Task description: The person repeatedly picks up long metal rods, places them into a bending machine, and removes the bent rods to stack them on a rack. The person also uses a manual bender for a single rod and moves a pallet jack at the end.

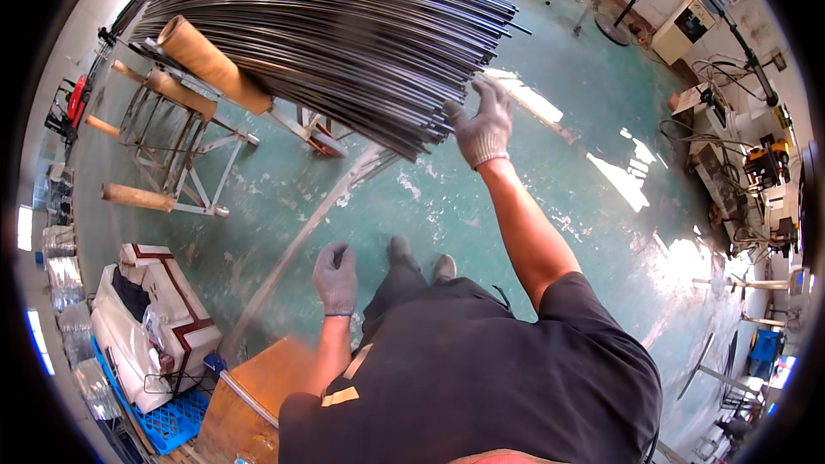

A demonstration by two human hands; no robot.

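A big bundle of long dark metal rods (344,43) spreads across the upper left, its loose ends fanned toward the right. My right hand (483,131), in a grey knitted glove, is stretched out at those ends. Its thumb and fingers are apart and hold nothing; whether the thumb touches a rod I cannot tell. Nearer my body, over the floor, my left hand (335,279) wears the same kind of glove. Its fingers are curled in toward the thumb, and no object shows in them.
A metal stand (193,142) with tan rollers supports the rods; one thick roller (215,64) slants beside the bundle. At lower left are a white padded seat (142,326), a blue crate (172,421) and a wooden cabinet (266,369). Equipment and cables (730,137) line the right.
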